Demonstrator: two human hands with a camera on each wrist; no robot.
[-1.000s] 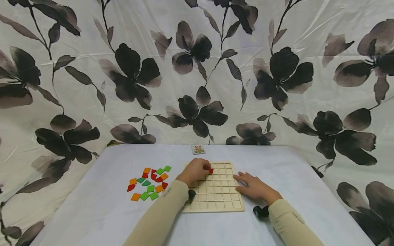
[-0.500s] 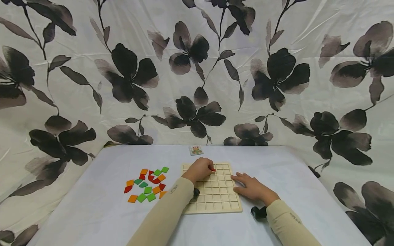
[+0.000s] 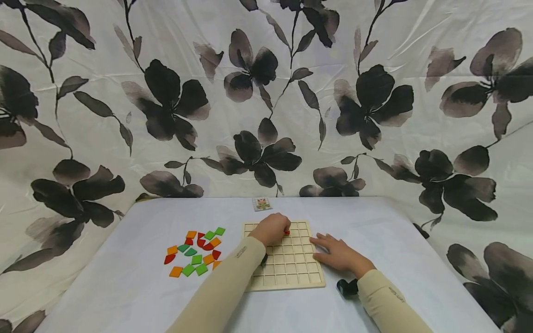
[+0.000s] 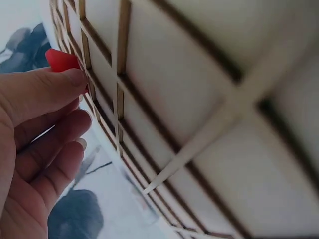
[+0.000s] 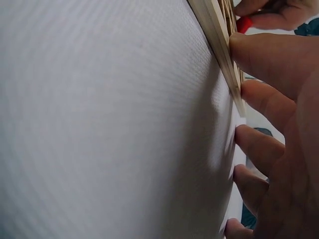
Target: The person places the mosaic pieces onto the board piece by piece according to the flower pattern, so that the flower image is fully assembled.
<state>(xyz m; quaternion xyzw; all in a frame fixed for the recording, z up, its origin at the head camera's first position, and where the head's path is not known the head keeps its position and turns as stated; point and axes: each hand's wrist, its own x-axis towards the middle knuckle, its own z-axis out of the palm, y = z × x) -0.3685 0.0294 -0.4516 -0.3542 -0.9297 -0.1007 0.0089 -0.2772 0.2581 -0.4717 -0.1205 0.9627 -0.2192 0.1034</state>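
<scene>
A pale wooden board (image 3: pixel 293 268) with a raised grid lies on the white-covered table (image 3: pixel 366 222). My left hand (image 3: pixel 269 229) reaches over its upper part and pinches a small red tile (image 4: pixel 62 60) between thumb and fingers. In the left wrist view the tile stands tilted at the grid strips; whether it sits inside a cell is hidden by the thumb. At the board's right edge rests my right hand (image 3: pixel 338 253), fingers spread. The right wrist view has its thumb and a finger touching the wooden edge, with other fingertips on the cloth.
Left of the board lie several loose tiles: green squares (image 3: pixel 196 260), orange squares (image 3: pixel 176 272), red rounded pieces (image 3: pixel 169 259) and dark green leaf-like ones (image 3: pixel 190 252). A small patterned card (image 3: pixel 262 204) lies behind the board. A floral curtain (image 3: pixel 266 92) hangs beyond the table.
The red tile, in my left hand, has tilted from facing up to edge-on and now shows only a small part by the grid. My right hand keeps its place at the board's edge.
</scene>
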